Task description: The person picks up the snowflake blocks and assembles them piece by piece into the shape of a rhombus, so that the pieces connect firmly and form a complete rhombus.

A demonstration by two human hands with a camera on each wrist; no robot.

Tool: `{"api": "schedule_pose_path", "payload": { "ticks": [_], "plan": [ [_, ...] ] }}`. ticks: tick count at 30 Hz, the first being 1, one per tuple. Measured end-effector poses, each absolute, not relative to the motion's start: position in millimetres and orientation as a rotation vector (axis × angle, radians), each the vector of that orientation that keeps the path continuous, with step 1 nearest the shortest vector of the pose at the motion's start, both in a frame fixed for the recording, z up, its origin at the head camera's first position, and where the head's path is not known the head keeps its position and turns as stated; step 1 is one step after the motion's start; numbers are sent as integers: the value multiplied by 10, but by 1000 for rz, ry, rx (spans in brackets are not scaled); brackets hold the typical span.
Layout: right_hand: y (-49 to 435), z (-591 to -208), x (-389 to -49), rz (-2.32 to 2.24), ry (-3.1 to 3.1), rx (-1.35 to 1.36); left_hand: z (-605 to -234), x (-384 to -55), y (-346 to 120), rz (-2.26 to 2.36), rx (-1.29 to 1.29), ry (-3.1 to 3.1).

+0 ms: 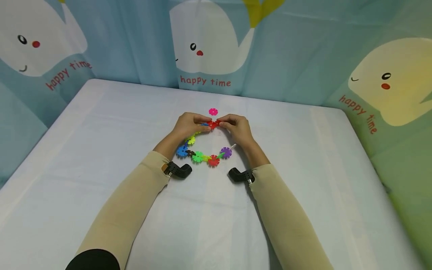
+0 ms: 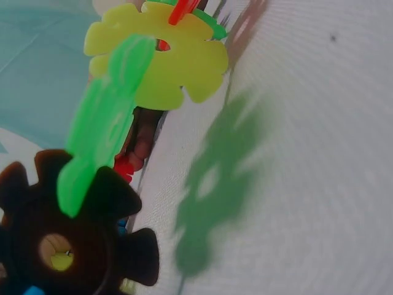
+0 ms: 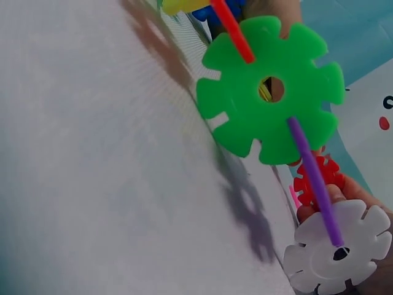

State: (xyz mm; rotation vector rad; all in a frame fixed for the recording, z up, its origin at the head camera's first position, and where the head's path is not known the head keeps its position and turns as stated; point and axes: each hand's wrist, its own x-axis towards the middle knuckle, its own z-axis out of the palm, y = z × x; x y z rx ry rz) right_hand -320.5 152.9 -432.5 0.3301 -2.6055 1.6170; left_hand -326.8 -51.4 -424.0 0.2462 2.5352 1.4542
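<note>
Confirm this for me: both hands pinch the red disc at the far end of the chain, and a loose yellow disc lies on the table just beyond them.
Not quite. The loose disc is pink, not yellow, as the head view shows. The rest holds: the left hand and the right hand pinch the red disc at the chain's far end.

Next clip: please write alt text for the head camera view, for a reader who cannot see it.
Two hands, the left hand and right hand, meet over a white table and pinch a red snowflake disc at the top of a ring of colourful interlocked discs. A loose pink disc lies just beyond; a whale-print curtain reading "happy time" surrounds the table.
</note>
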Motion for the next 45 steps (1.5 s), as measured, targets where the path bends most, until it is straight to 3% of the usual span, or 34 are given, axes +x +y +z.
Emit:
{"api": "schedule_pose_path", "payload": {
  "ticks": [35, 45],
  "plan": [
    [1633, -4309, -3184, 1721, -2551, 277, -4218, -3301, -583, 1500, 175, 2590],
    [1682, -4194, -3408, 1802, -2673, 227, -4220, -3305, -634, 1447, 178, 2645]
  ]
}}
